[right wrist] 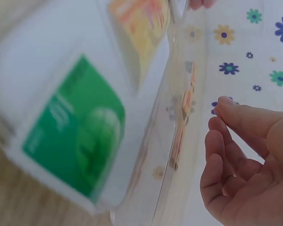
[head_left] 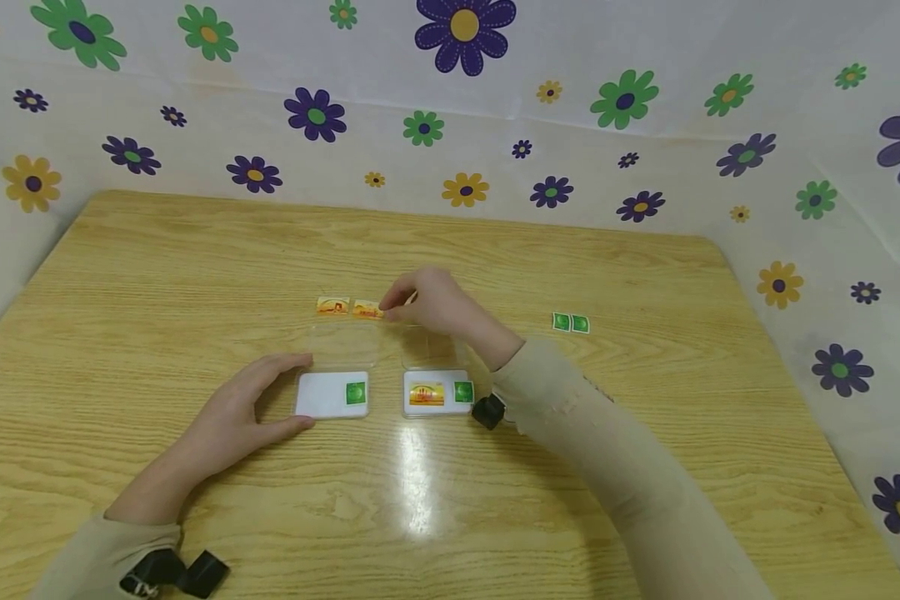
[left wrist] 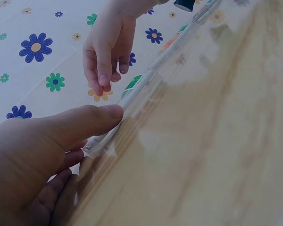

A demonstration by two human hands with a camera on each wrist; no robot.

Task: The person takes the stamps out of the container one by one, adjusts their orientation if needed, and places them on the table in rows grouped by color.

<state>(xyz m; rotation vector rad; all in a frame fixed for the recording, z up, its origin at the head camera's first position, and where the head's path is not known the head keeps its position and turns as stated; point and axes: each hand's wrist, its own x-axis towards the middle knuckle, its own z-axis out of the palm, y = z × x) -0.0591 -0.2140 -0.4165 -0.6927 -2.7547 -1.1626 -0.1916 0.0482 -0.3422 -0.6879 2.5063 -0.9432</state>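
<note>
My left hand [head_left: 228, 417] holds the left edge of a small clear plastic box [head_left: 322, 396], thumb at its near corner and fingers at the far one. A green stamp [head_left: 356, 392] lies on its white inside. Beside it a second plastic box [head_left: 420, 411] holds an orange stamp [head_left: 426, 394] and a green stamp [head_left: 463, 392] at its right edge. Both clear lids are folded back. Above the boxes, my right hand [head_left: 435, 302] has its fingertips at the right end of a loose orange stamp [head_left: 367, 309]; nothing shows between its fingers in the wrist views.
Another loose orange stamp [head_left: 333, 306] lies farther left. Two green stamps [head_left: 571, 322] lie side by side on the right part of the wooden table [head_left: 195, 267]. A flowered white cloth [head_left: 382, 50] hangs behind the table.
</note>
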